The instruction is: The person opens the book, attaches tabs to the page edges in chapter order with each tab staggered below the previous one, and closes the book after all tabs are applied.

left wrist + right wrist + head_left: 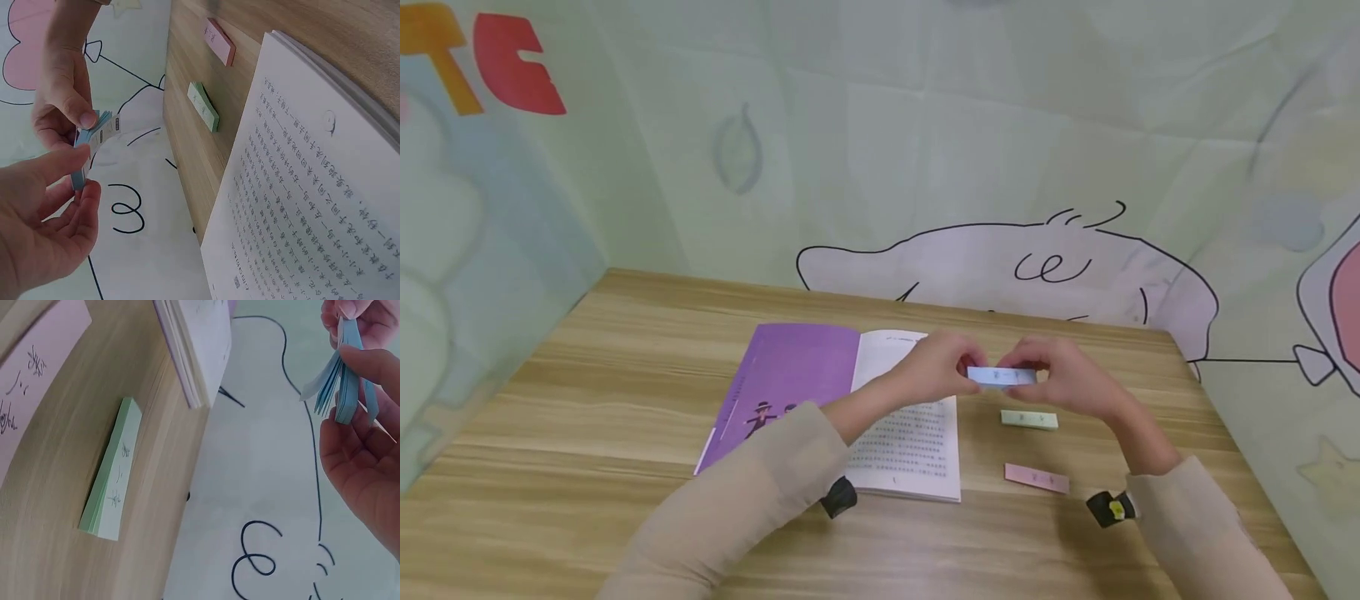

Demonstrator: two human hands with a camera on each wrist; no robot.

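Note:
Both hands hold a blue pad of narrow sticky notes (1000, 377) in the air beyond the green pad. My left hand (936, 367) pinches its left end between thumb and fingers. At the other end, my right hand (1063, 377) grips the pad the same way. In the right wrist view some sheets of the blue pad (347, 394) fan apart at the end near the right thumb. Below the hands a green sticky-note pad (1028, 419) lies on the table, handwriting on its top sheet. Nearer still lies a pink sticky-note pad (1036, 478), also written on.
An open book (917, 458) lies left of the pads, with a purple left page and a printed right page; the left forearm passes over it. The wooden table (587, 400) meets a cartoon-printed backdrop (925, 167) at its far edge and sides.

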